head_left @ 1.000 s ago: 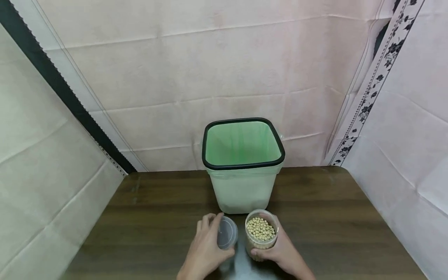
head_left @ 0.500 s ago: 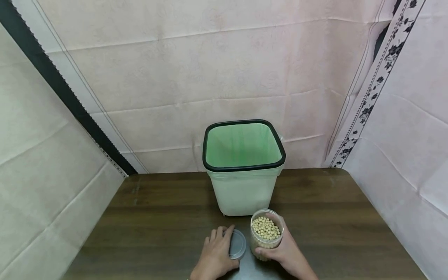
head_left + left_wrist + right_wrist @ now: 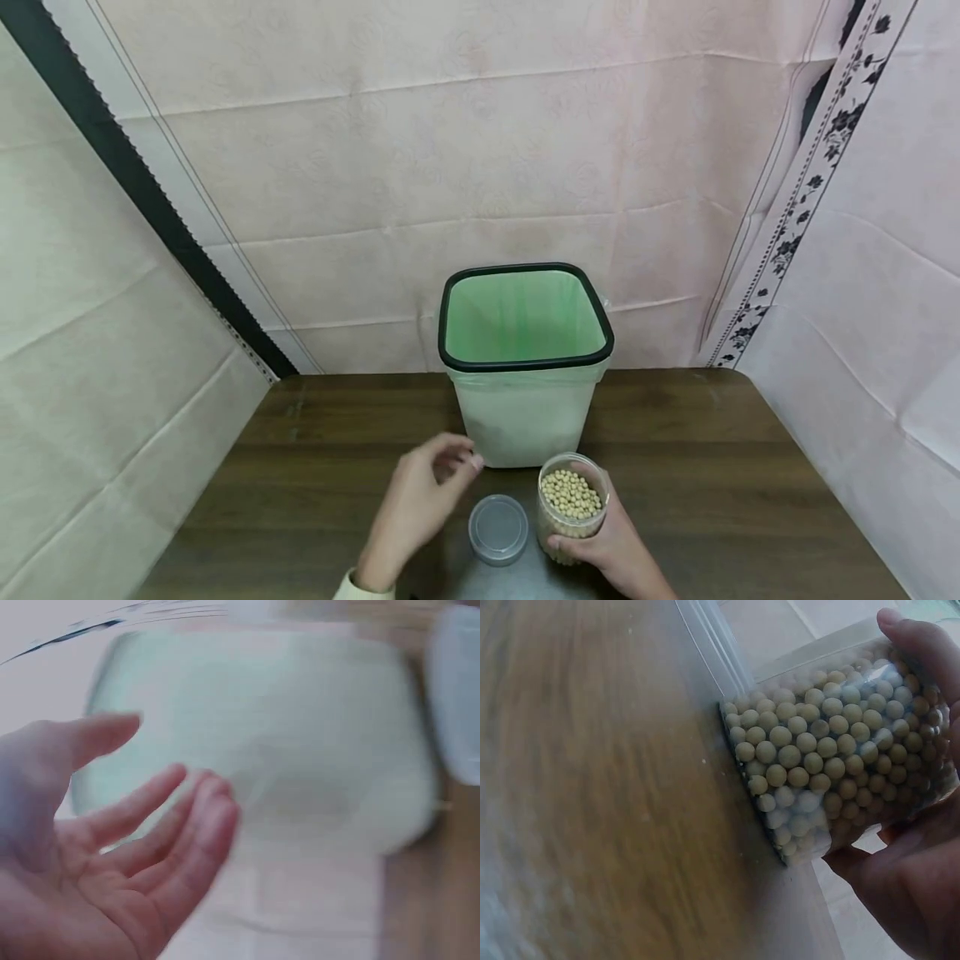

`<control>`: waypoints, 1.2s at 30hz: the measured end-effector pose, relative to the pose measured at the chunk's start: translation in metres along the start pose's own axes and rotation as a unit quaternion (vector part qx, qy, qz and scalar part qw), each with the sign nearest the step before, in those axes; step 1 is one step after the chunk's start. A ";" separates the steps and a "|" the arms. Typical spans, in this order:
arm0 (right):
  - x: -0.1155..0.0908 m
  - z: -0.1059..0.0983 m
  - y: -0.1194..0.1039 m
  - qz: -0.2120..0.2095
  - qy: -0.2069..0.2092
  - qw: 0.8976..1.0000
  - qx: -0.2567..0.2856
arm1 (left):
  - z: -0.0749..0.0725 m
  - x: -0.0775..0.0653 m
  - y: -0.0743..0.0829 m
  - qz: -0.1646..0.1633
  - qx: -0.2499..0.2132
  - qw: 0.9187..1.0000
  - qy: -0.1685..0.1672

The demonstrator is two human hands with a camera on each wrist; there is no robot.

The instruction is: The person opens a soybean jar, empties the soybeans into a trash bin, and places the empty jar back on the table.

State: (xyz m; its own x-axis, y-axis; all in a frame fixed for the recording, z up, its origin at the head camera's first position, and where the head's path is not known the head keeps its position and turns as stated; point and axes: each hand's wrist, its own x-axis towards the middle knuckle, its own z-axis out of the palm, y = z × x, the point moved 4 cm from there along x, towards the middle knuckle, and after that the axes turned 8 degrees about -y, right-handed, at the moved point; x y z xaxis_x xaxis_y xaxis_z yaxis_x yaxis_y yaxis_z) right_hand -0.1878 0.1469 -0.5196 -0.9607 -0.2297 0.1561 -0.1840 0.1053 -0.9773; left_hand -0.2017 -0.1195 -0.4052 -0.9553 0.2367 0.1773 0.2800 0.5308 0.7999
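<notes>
Tbl cut off, jar pt. hidden

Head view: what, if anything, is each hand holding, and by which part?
The right hand holds the clear jar of pale round pieces around its side. The left hand holds nothing.

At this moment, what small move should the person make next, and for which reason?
Probably, raise the open jar slightly toward the pale green bin. The right hand's grip is around the jar, which holds many pale round beads; the lid lies apart on the table, the left hand holds nothing, and the bin stands open behind.
</notes>
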 end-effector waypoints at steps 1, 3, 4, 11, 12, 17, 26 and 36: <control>0.000 0.000 0.000 -0.001 0.000 1.000 -0.001 | -0.011 0.004 0.007 0.005 -0.033 0.999 0.018; 0.000 -0.001 0.000 -0.006 0.002 1.000 -0.005 | -0.032 0.014 0.019 0.006 -0.089 0.995 0.049; 0.000 -0.002 0.000 -0.008 0.002 1.000 -0.005 | -0.041 0.020 0.023 0.006 -0.105 0.992 0.065; -0.001 0.000 0.004 -0.006 0.004 1.000 -0.002 | -0.085 0.077 0.027 -0.028 -0.122 0.987 0.105; -0.001 0.001 0.005 -0.005 0.004 1.000 -0.002 | -0.088 0.085 0.027 -0.033 -0.127 0.986 0.099; -0.003 0.002 0.008 -0.015 0.005 1.000 -0.014 | -0.092 0.122 0.024 -0.061 -0.165 0.983 0.059; -0.003 0.001 0.004 -0.013 0.016 1.000 -0.019 | -0.088 0.150 0.028 -0.097 -0.204 0.974 0.019; -0.005 0.002 -0.009 -0.011 0.065 0.997 -0.031 | -0.083 0.154 0.007 -0.148 -0.362 0.920 -0.005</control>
State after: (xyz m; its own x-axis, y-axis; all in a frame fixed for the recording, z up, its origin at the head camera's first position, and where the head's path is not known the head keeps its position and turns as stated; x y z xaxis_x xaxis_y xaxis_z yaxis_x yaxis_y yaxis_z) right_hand -0.1814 0.1450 -0.5119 -0.9743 -0.1058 0.1988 -0.2141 0.1612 -0.9634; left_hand -0.3550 -0.1464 -0.3244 -0.9776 0.1780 -0.1122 -0.1328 -0.1080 0.9852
